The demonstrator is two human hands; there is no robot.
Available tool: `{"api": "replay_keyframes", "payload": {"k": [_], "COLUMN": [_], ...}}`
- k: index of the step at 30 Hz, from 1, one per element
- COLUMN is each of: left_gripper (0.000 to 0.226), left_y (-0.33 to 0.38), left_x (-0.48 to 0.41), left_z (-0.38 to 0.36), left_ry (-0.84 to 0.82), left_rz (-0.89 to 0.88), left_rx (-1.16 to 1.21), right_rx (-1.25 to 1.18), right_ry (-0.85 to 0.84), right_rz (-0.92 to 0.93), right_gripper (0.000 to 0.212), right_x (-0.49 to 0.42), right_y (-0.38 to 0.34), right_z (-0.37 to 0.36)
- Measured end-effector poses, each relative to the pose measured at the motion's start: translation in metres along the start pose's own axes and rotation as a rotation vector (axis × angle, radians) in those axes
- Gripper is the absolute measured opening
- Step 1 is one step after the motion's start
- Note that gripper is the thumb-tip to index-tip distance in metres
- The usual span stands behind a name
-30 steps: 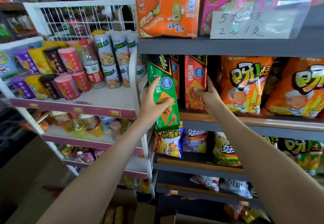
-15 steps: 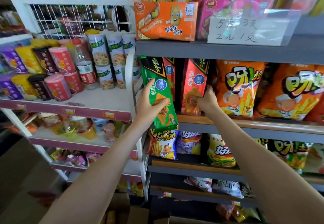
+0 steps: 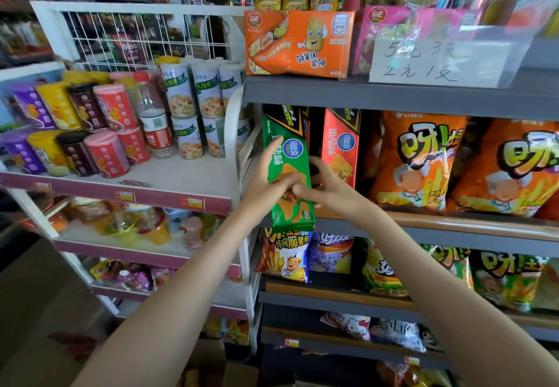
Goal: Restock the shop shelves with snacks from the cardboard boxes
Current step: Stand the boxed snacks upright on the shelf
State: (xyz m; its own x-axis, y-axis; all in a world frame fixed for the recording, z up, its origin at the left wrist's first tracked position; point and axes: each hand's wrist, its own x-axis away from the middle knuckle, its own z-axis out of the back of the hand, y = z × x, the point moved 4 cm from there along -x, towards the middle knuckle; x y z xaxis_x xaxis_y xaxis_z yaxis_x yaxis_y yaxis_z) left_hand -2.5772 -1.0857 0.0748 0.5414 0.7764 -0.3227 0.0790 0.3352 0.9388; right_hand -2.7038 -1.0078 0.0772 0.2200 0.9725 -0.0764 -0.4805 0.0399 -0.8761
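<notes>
Right grip (image 3: 329, 190) quit red box (image 3: 341, 147); green pack (image 3: 291, 156) pinched between it and left grip (image 3: 262, 187).

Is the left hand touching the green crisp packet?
Touching. The head view shows the left hand gripping the tall green foil crisp packet, with its fingers curled onto the packet's front.

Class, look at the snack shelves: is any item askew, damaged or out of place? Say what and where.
The green snack pack, held by the left hand and right hand, leans tilted, its bottom overhanging the grey shelf edge beside the red pack. The orange carton above looks slightly crumpled.
</notes>
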Motion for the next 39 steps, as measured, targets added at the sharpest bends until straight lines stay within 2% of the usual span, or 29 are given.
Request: {"api": "replay_keyframes", "payload": {"k": [2, 5, 10, 15, 20, 21, 24, 26, 28, 29, 32, 35, 39], "left_gripper": [0.071, 0.077, 0.089, 0.096, 0.091, 0.092, 0.091, 0.088, 0.085, 0.085, 0.098, 0.121, 0.124], "left_y": [0.005, 0.01, 0.009, 0.003, -0.003, -0.006, -0.015, -0.014, -0.011, -0.01, -0.008, -0.016, -0.023], "left_x": [-0.007, -0.019, -0.047, -0.061, -0.061, -0.063, -0.063, -0.059, -0.058, -0.058, -0.051, -0.05, -0.063], "left_z": [0.005, 0.013, 0.024, 0.024, 0.01, 0.008, 0.006, 0.004, 0.002, 0.002, -0.009, -0.022, -0.025], "left_ry": [-0.019, -0.121, -0.247, -0.161, -0.114, -0.115, -0.109, -0.11, -0.061, -0.006, 0.158, 0.27, 0.276], "left_rz": [-0.02, 0.001, 0.003, -0.022, -0.071, -0.077, -0.071, -0.081, -0.087, -0.092, -0.037, 0.07, 0.133], "left_rx": [-0.02, -0.123, -0.455, -0.563, -0.56, -0.536, -0.597, -0.62, -0.639, -0.655, -0.687, -0.6, -0.392], "right_rx": [-0.053, -0.18, -0.237, -0.133, 0.192, 0.275, 0.553, 0.676, 0.697, 0.688, 0.652, 0.53, 0.424], "right_ry": [-0.093, -0.054, 0.043, 0.133, 0.185, 0.239, 0.542, 0.691, 0.68, 0.646, 0.664, 0.707, 0.679], "right_rz": [-0.005, 0.03, 0.02, 0.031, 0.061, 0.091, 0.235, 0.128, -0.04, -0.068, -0.01, -0.085, -0.149], "right_gripper": [0.086, 0.087, 0.086, 0.08, 0.073, 0.071, 0.071, 0.087, 0.105, 0.109, 0.109, 0.106, 0.107], "right_x": [-0.004, -0.014, -0.036, -0.047, -0.047, -0.046, -0.034, -0.027, -0.027, -0.027, -0.03, -0.031, -0.03], "right_y": [-0.001, -0.006, -0.01, -0.006, -0.003, -0.003, 0.003, 0.011, 0.018, 0.02, 0.017, 0.021, 0.029], "right_z": [-0.007, -0.006, -0.005, -0.009, -0.005, -0.002, 0.011, 0.022, 0.027, 0.027, 0.023, 0.022, 0.025]}}
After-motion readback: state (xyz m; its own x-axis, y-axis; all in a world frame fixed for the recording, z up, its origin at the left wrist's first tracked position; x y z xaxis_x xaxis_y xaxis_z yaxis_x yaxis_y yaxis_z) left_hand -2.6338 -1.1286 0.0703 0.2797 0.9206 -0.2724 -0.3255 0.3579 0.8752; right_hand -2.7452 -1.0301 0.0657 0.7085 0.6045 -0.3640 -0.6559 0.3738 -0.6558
